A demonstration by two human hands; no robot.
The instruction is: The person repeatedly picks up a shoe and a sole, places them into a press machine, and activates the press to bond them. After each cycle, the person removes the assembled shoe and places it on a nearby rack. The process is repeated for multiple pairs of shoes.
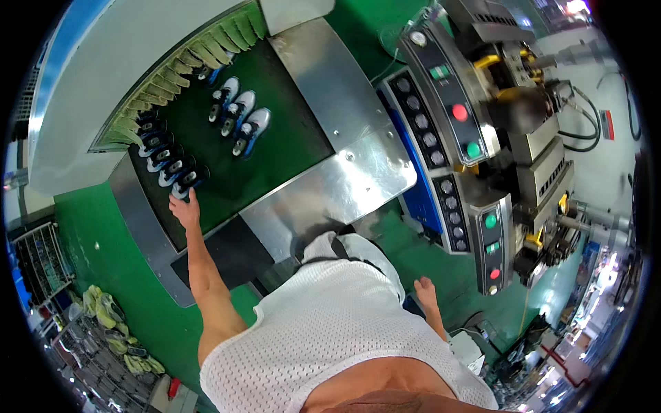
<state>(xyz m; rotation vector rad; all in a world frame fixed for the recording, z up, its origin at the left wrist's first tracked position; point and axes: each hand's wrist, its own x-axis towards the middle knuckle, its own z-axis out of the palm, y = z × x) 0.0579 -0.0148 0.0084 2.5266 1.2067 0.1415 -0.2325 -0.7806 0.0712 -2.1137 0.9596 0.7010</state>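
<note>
White mesh top (337, 310) is worn; the end sneaker (192, 180), best guided squarely, is touched by the half-curled left hand (184, 209), grip unclear; the loosely curled right hand (426, 290) appears empty.

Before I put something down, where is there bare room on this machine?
The belt is bare between the three middle shoes and the metal plate on the right, and right of the left hand. The plate looks bare too. Crowded: the left side, where a shoe row runs from that hand to the green curtain.
</note>
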